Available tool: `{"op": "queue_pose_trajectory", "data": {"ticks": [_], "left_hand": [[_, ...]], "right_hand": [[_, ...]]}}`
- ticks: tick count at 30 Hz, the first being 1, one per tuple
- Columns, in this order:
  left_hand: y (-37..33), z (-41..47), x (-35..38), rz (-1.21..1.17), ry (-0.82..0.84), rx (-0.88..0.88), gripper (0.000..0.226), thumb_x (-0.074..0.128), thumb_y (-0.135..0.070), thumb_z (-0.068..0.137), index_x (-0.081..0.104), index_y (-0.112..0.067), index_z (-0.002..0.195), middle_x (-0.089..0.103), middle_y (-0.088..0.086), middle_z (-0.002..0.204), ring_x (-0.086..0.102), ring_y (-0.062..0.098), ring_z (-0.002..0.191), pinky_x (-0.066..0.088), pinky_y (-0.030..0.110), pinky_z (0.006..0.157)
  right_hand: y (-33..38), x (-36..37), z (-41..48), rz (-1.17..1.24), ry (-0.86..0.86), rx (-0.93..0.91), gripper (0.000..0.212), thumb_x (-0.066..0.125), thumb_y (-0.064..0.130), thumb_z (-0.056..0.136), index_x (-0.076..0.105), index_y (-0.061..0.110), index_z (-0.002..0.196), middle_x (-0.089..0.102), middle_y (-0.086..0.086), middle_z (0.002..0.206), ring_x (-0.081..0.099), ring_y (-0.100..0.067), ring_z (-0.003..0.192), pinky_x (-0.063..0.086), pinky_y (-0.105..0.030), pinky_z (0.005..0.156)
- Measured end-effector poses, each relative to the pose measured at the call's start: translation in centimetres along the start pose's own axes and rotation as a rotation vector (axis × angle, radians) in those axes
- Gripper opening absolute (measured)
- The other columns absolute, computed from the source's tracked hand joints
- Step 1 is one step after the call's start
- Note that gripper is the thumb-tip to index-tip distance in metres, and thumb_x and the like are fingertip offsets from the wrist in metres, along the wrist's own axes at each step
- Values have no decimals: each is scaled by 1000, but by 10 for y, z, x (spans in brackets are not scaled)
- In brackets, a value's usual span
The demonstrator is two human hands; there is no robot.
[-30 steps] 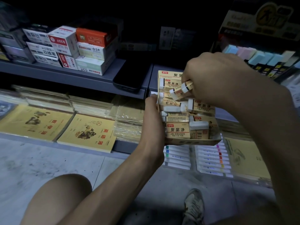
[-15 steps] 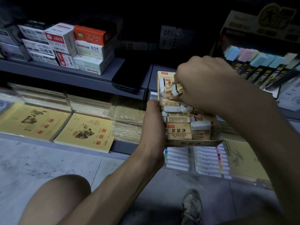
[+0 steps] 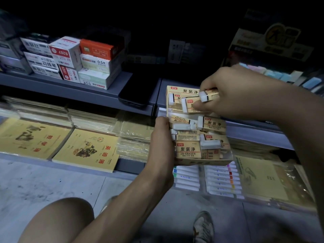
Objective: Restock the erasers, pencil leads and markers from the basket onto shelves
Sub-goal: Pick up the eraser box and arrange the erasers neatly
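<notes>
The right hand [image 3: 233, 92], its fingers [image 3: 206, 85] pinching two erasers [image 3: 192, 104] lying crosswise, hangs just above the far end of the eraser box [image 3: 201, 162], which the left hand [image 3: 162, 137] grips by its left wall.

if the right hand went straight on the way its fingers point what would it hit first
Probably the back-row eraser in the eraser box that the left hand holds: the right hand, pinching two erasers, points left and slightly down into it. Depth is unclear.
</notes>
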State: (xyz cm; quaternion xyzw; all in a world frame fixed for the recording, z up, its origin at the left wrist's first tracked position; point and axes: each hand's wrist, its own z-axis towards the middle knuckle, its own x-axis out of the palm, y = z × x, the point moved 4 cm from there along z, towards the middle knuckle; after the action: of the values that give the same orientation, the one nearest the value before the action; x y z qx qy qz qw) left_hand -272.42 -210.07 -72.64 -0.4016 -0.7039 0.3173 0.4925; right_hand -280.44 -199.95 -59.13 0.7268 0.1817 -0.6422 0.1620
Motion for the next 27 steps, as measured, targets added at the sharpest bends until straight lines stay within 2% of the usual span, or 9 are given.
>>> {"op": "queue_pose_trajectory", "data": {"ticks": [3,6,8,12,17,20,23,25,27], "left_hand": [[0,1,-1,3,-6,-9,52,26,-45,107,69,-16,103,79,9,92,76,24,78,58,30,54],[0,2,-2,2,-13,-19,52,27,-46,106,69,-16,102,79,10,92,76,25,78,58,30,54],[0,2,-1,-6,-14,-22,51,27,-46,106,69,-18,99,79,9,89,76,23,75,57,28,53],[-1,2,1,-17,-25,-27,50,28,-46,106,69,-18,99,78,8,87,75,22,72,55,27,51],[0,1,3,-9,-22,-18,50,27,-44,107,68,-19,93,78,5,82,75,20,68,54,27,49],[-1,2,3,-5,-21,-18,49,28,-43,107,68,-18,96,77,5,82,75,20,68,54,26,49],[-1,3,2,0,-28,-13,50,27,-44,107,69,-17,98,78,7,84,76,22,71,55,27,50],[-2,3,2,-6,-31,-11,50,28,-44,107,69,-18,99,78,6,85,76,22,72,55,27,51],[-2,3,2,-7,-34,-3,49,28,-44,107,69,-19,98,77,5,84,75,20,71,55,26,50]], "right_hand": [[-17,-7,-9,166,7,59,37,62,61,90,75,28,79,71,7,71,64,-11,69,47,-35,59],[-27,-6,-11,342,-112,67,29,66,54,91,78,28,82,75,8,80,67,-12,77,52,-36,64],[-32,0,-7,366,-250,86,19,69,46,93,79,31,86,74,9,85,65,-10,83,50,-31,65],[-30,13,1,289,-426,67,13,69,38,95,78,38,105,77,9,93,68,-17,90,57,-42,77],[-30,30,11,142,-313,30,24,72,33,93,74,46,114,77,12,106,69,-20,100,56,-40,78],[-28,27,10,147,-277,18,29,73,50,90,72,42,118,75,14,111,67,-18,104,56,-42,82],[-21,20,9,175,-283,0,25,76,55,84,73,37,100,73,14,93,66,-14,90,55,-40,76],[-12,21,10,158,-209,-3,24,79,54,80,73,33,89,70,13,81,64,-12,80,50,-34,68],[-2,27,12,82,-116,1,27,82,55,77,72,32,87,66,12,80,61,-13,78,41,-30,63]]}}
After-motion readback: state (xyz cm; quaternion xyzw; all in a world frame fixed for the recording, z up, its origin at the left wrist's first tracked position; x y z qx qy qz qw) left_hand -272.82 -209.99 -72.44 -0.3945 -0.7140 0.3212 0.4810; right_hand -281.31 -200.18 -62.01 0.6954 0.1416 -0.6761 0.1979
